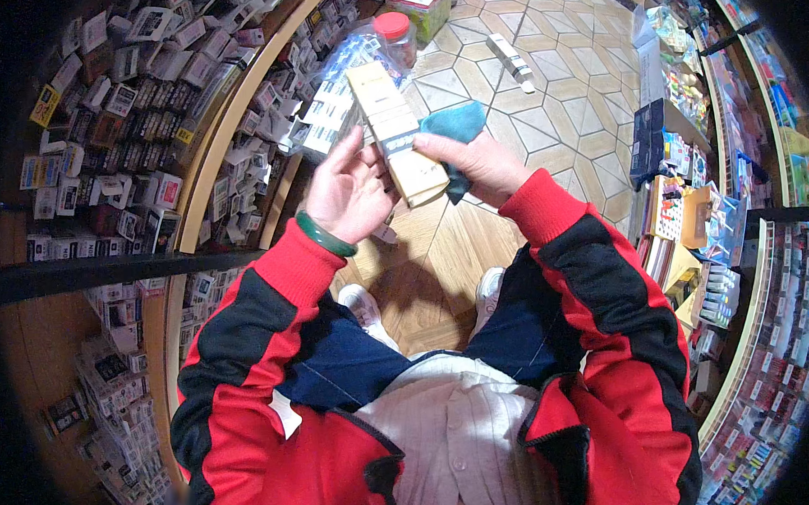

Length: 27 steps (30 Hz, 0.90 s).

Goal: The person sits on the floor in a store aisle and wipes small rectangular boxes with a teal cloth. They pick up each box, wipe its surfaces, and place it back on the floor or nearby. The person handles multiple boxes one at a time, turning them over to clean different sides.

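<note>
A long, pale yellow cardboard box (399, 127) with a dark printed band lies tilted between my hands. My right hand (478, 161) grips its right side with the thumb on top, and a teal cloth (454, 123) is bunched in that same hand, partly hidden by it. My left hand (356, 190), with a green bangle (322, 236) at the wrist, is at the left of the box, palm up and fingers apart. Whether its fingertips touch the box is hard to tell.
Shelves packed with small boxes (219, 193) stand at the left. Beyond the hands are a red-lidded jar (395, 39), a plastic-wrapped pack (334, 106) and a green tub (428, 14). A narrow box (510, 62) lies on the tiled floor. Stationery shelves (711, 293) line the right.
</note>
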Each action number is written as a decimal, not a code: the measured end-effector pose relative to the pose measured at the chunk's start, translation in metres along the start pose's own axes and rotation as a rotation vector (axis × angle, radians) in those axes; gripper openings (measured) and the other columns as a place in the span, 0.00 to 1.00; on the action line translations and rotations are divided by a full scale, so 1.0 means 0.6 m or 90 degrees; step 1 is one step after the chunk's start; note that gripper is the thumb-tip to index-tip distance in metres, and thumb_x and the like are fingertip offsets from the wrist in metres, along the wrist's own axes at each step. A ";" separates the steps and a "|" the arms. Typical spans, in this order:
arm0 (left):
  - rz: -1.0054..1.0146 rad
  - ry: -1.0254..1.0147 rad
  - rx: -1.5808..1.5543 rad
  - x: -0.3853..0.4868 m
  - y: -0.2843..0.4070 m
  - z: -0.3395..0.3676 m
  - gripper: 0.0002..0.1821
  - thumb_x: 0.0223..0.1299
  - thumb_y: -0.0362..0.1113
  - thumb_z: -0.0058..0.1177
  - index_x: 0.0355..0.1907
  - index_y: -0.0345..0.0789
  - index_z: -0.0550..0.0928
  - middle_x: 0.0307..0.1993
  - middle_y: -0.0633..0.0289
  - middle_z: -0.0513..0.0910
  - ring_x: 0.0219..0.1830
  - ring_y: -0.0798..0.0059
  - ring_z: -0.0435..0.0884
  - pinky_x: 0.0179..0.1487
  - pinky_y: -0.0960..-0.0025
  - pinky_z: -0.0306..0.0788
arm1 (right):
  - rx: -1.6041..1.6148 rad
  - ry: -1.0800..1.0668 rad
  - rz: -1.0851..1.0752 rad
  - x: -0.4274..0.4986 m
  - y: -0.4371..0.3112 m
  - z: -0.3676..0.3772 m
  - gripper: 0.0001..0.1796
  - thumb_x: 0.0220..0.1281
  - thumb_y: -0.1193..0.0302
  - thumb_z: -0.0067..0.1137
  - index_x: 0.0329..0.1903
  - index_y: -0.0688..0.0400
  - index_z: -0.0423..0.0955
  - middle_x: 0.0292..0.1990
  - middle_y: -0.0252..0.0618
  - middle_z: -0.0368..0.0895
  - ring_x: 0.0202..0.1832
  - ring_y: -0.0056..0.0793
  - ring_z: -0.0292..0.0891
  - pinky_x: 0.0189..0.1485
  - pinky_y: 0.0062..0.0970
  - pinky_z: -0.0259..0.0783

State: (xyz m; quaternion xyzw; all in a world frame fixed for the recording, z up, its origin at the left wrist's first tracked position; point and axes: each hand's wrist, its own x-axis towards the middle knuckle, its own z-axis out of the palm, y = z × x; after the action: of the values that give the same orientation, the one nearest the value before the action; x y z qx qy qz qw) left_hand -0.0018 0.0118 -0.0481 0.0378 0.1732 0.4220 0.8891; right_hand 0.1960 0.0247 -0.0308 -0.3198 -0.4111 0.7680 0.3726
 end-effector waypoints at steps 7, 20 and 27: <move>0.071 0.011 0.156 0.002 0.000 -0.010 0.24 0.71 0.51 0.35 0.61 0.38 0.66 0.53 0.58 0.76 0.52 0.65 0.78 0.54 0.58 0.74 | -0.497 0.126 -0.203 0.004 0.021 0.017 0.20 0.51 0.62 0.68 0.43 0.63 0.77 0.35 0.41 0.81 0.37 0.28 0.78 0.42 0.26 0.73; -0.064 0.148 0.250 -0.012 -0.024 -0.025 0.21 0.71 0.53 0.34 0.51 0.39 0.73 0.41 0.60 0.81 0.34 0.73 0.82 0.31 0.69 0.79 | -0.789 0.013 -0.608 0.006 0.027 0.034 0.21 0.52 0.66 0.63 0.51 0.52 0.76 0.50 0.46 0.75 0.57 0.45 0.68 0.63 0.40 0.60; -0.148 0.079 0.261 -0.015 -0.019 -0.005 0.27 0.69 0.58 0.33 0.54 0.37 0.72 0.35 0.54 0.78 0.25 0.67 0.77 0.24 0.73 0.72 | -0.273 0.348 -0.311 0.026 -0.046 -0.050 0.19 0.57 0.62 0.62 0.49 0.56 0.74 0.43 0.38 0.79 0.45 0.31 0.77 0.49 0.29 0.73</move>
State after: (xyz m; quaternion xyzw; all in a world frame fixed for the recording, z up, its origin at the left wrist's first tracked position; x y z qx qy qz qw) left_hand 0.0001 -0.0027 -0.0505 0.1717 0.3126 0.2742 0.8931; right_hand 0.2200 0.0602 -0.0234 -0.4747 -0.5116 0.4412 0.5642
